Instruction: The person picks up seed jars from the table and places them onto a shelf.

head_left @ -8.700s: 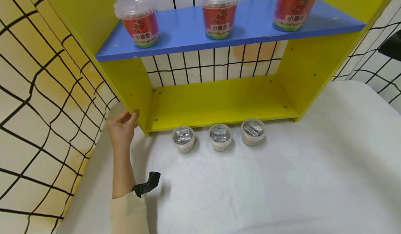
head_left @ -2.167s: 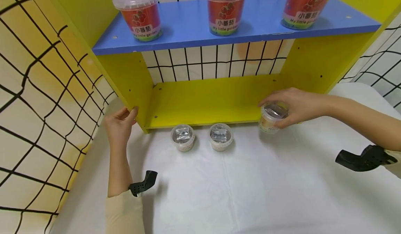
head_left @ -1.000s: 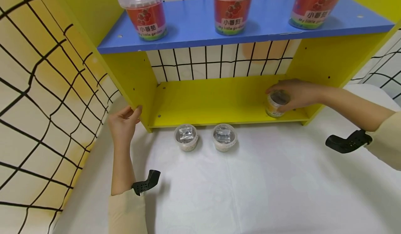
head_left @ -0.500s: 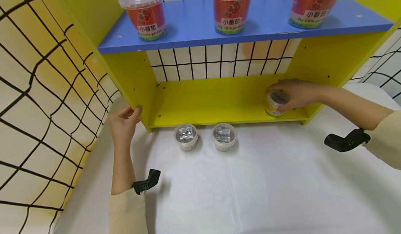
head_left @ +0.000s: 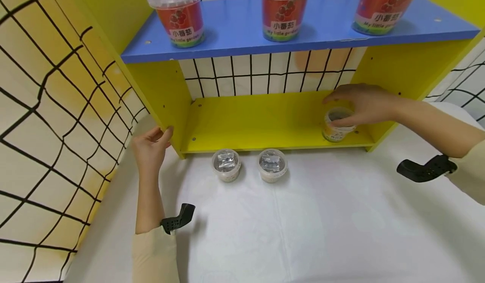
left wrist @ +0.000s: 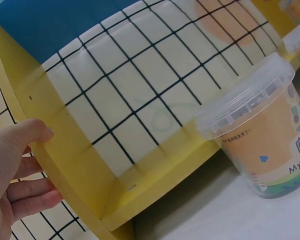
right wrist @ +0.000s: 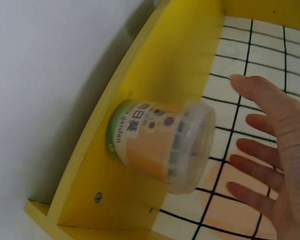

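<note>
A small lidded plastic cup [right wrist: 155,142] with an orange and green label stands on the yellow bottom board, near its right end. Just above it hovers my right hand [head_left: 365,104]. In the right wrist view its fingers [right wrist: 257,172] are spread and apart from the lid. My left hand [head_left: 151,144] pinches the front edge of the shelf's left side panel [left wrist: 65,175], thumb on the inner face and fingers outside. Two similar cups stand on the white table before the shelf, a left cup [head_left: 226,165] and a right cup [head_left: 272,165].
On the blue board [head_left: 235,26] above stand three larger red cups, at left [head_left: 182,22], middle [head_left: 284,15] and right [head_left: 382,11]. Black wire grid [head_left: 261,74] backs the shelf, and more grid [head_left: 57,118] rises along the left. White cloth [head_left: 303,224] covers the table.
My right hand has carried the third small cup from the table up onto the yellow board and let go of it, rising slightly. The left hand keeps its hold on the panel.
</note>
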